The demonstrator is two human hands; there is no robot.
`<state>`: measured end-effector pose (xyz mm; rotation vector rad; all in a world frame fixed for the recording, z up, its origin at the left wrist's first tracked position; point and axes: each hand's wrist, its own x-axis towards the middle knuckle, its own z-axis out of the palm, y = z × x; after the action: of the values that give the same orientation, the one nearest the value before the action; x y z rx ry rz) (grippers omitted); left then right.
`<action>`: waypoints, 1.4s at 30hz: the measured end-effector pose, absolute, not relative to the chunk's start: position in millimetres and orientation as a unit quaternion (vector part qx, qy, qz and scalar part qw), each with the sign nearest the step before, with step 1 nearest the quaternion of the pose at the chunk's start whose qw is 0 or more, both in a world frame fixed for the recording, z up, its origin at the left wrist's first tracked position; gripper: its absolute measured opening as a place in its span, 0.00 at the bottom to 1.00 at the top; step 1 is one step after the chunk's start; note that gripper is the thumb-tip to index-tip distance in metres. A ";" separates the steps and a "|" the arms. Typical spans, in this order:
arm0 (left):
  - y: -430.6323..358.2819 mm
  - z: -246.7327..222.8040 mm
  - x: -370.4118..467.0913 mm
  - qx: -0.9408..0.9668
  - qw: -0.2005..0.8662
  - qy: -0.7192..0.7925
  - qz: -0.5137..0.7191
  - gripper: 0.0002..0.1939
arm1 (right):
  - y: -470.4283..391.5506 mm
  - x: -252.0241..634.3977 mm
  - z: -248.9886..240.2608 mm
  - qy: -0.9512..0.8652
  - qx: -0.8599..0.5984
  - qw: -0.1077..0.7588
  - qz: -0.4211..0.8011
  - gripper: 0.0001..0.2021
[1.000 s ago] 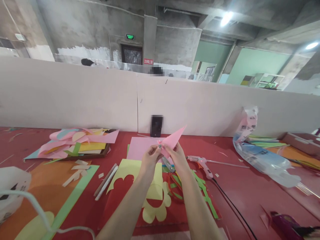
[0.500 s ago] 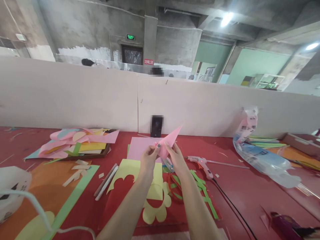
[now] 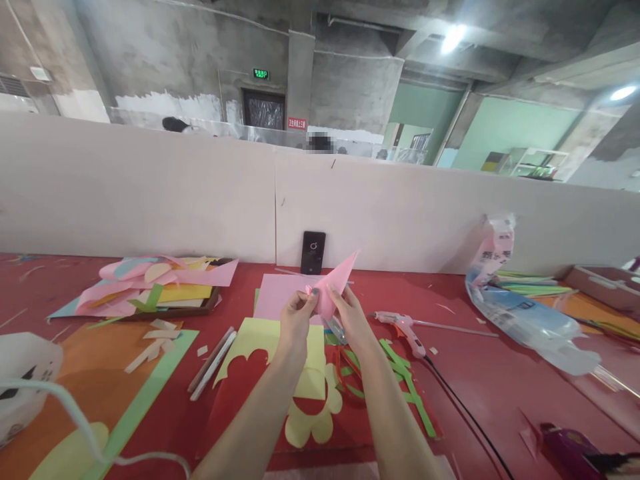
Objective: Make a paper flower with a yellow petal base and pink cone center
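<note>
A folded piece of pink paper [image 3: 339, 277] is held up between both hands, its pointed end reaching up and to the right. My left hand [image 3: 297, 316] pinches a small crumpled part at its left end. With thumb and fingers, my right hand [image 3: 351, 312] grips the lower right side. Below the hands lie yellow paper [image 3: 260, 335] with scalloped cutouts and a yellow flower-shaped piece [image 3: 313, 429]. Behind them is a lilac sheet [image 3: 275, 293]. Scissors with red handles [image 3: 350, 373] lie partly hidden under my right forearm.
A pink glue gun [image 3: 403, 327] with its cord lies to the right, near green paper strips [image 3: 410, 380]. Two pens [image 3: 213, 363] sit on the left. A phone [image 3: 313, 252] leans on the white partition [image 3: 150, 193]. Paper scraps [image 3: 165, 287] fill a tray; a plastic bag [image 3: 530, 320] lies right.
The pink paper has tilted slightly, its tip shifting a little to the left. Both hands keep their hold on it.
</note>
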<state>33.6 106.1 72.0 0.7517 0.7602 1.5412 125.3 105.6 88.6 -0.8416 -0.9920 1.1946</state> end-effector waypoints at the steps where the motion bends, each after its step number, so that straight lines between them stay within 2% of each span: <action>1: 106.3 71.9 33.9 0.320 0.591 0.330 0.663 0.18 | 106.6 125.8 87.3 -0.435 -0.366 0.634 0.524 0.15; 13: 109.1 73.2 32.8 0.342 0.575 0.342 0.660 0.18 | 102.1 133.1 91.5 -0.466 -0.355 0.621 0.520 0.16; 22: 104.2 75.0 37.0 0.385 0.580 0.368 0.617 0.15 | 107.8 138.4 90.1 -0.415 -0.384 0.684 0.461 0.15; 25: 105.8 72.6 35.5 0.381 0.573 0.374 0.622 0.15 | 108.6 137.8 89.2 -0.450 -0.365 0.672 0.461 0.17; 30: 107.9 70.5 35.4 0.369 0.581 0.370 0.624 0.15 | 107.8 135.9 89.0 -0.449 -0.413 0.661 0.436 0.20; 35: 105.8 71.4 37.5 0.348 0.633 0.302 0.623 0.15 | 105.1 137.8 91.9 -0.424 -0.408 0.675 0.445 0.18; 42: 106.9 68.8 37.7 0.368 0.630 0.292 0.619 0.15 | 104.9 137.7 91.6 -0.395 -0.383 0.667 0.502 0.17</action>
<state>37.7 106.9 68.8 0.8420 0.6694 1.4179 137.7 104.9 91.6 -0.8647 -0.8911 1.1326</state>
